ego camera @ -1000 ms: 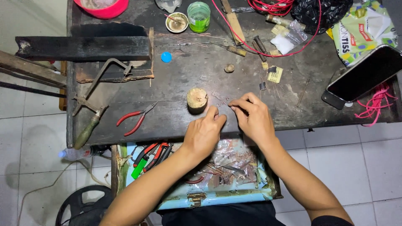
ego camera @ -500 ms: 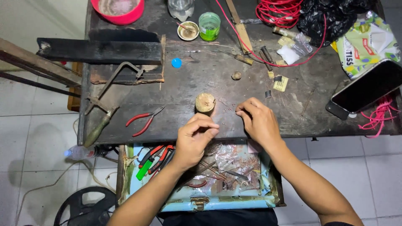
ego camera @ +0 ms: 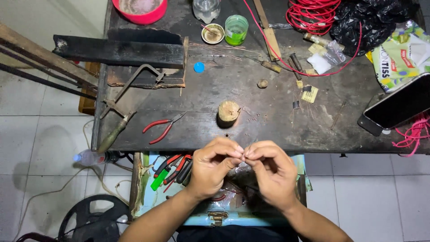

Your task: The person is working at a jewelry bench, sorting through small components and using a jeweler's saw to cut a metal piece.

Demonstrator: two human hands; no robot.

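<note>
Below the desk edge, head view: both hands meet over an open blue tool case [ego camera: 148, 197], fingertips pinched together at one spot.
Left hand [ego camera: 214, 166]: grip narrow, thumb and forefinger closed on something tiny at the meeting point; what it is is too small to tell.
Right hand [ego camera: 268, 172]: grip likewise narrow, fingertips pressed against those of the left; the same tiny piece seems shared between them.
Piece held: it sits between the two sets of fingertips, equally near both hands; its long axis cannot be told.
Wooden stump [ego camera: 229, 111]: upright on the dark desk [ego camera: 268, 130], straight ahead of the pinch, near but apart.
Small beads [ego camera: 253, 119]: scattered just right of the stump.
Red-handled pliers [ego camera: 163, 126]: lying flat, left of the stump, well apart from the left hand.
Far desk: green cup [ego camera: 236, 29], red wire coil [ego camera: 311, 15], phone [ego camera: 396, 107] at the right edge.
</note>
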